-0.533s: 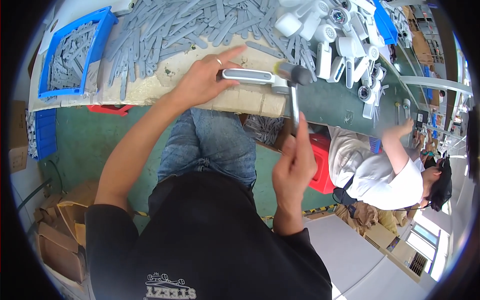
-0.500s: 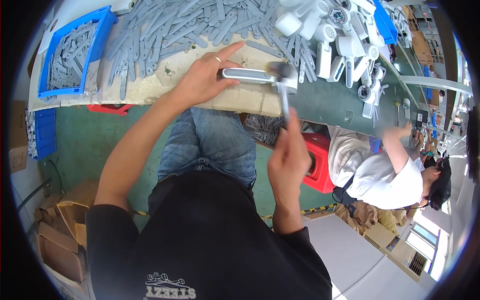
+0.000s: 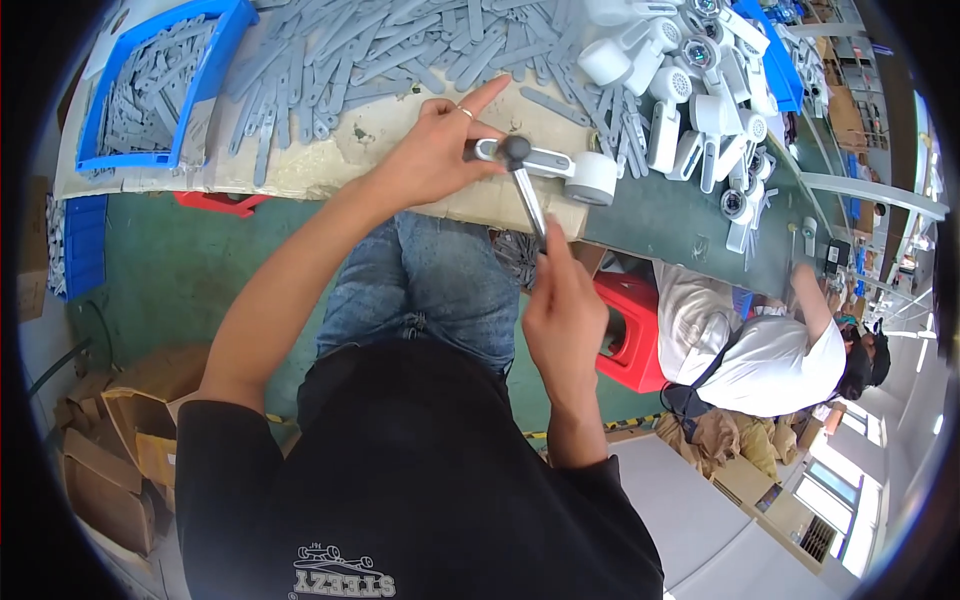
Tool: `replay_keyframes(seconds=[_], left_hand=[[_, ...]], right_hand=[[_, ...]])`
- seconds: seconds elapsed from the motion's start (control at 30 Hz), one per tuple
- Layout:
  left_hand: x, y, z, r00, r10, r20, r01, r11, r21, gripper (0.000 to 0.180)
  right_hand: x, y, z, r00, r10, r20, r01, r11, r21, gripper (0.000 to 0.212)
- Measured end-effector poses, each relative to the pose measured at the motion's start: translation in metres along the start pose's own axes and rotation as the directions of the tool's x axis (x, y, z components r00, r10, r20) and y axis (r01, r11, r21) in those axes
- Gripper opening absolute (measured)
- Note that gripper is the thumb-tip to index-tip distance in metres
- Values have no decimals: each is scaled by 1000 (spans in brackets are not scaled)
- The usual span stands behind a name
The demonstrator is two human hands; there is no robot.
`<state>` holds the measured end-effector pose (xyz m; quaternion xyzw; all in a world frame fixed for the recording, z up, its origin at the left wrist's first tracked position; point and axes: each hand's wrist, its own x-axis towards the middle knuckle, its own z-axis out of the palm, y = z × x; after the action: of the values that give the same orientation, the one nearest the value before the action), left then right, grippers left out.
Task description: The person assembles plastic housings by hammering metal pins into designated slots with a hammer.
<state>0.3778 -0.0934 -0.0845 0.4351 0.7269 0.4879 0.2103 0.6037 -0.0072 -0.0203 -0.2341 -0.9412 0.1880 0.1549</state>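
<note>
While the left hand (image 3: 435, 150) grips a white device (image 3: 555, 163) and the right hand (image 3: 565, 315) grasps a hammer (image 3: 530, 197), a blue bin (image 3: 217, 62) contains many grey strips (image 3: 155, 85).

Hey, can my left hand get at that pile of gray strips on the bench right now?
Probably yes, if it lets go first: the left hand seems occupied holding the white device, but the pile of gray strips lies just beyond it, with nothing visible blocking the way.

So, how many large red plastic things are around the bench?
2. A red stool stands right of the person's jeans; a red piece, partly hidden, shows below the left end of the bench. More may be hidden underneath.
</note>
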Motion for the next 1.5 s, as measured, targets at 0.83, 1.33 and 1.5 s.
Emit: replay_keyframes(seconds=[0.83,1.33,1.5], left_hand=[[-13,4,-157,692,-100,-715,254,961,112,36],[317,-106,-358,505,37,-862,505,798,330,68],[311,-24,-224,969,23,-247,102,870,482,58]], right_hand=[[59,74,54,913,351,206,-375,530,760,41],[52,75,51,948,270,172,-308,628,714,38],[55,65,41,967,226,113,-234,630,741,37]])
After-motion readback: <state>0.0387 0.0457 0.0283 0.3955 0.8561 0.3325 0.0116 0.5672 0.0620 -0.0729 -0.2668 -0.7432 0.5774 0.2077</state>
